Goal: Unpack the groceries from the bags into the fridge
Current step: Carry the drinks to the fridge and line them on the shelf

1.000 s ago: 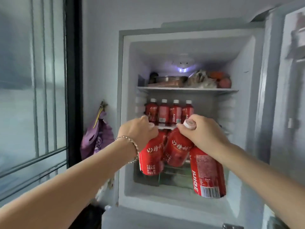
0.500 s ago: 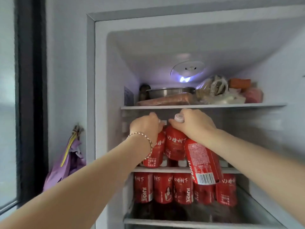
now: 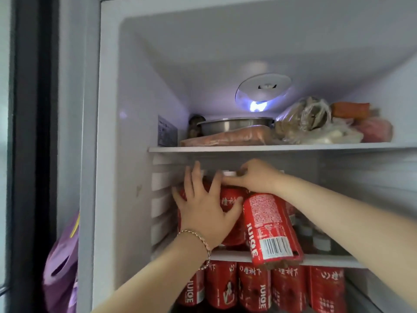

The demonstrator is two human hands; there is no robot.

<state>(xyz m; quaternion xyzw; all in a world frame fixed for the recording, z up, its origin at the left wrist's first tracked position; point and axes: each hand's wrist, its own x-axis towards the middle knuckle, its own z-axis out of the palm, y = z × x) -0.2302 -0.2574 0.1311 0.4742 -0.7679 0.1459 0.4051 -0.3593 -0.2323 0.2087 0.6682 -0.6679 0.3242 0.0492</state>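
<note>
Juice bottles [image 3: 268, 227] under L hand [image 3: 203, 211]; R hand [image 3: 255, 177] prob. grips one.

"JUICE" on tilted red bottle [image 3: 269, 227], also on lower-shelf bottles [image 3: 255, 288]

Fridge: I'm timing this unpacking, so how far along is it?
Done: a row of red juice bottles stands below the white middle shelf. In hand: the left hand presses red bottles on that shelf; the right hand grips a tilted red juice bottle overhanging its edge. Left: standing that bottle; the bags' contents aren't visible.
</note>
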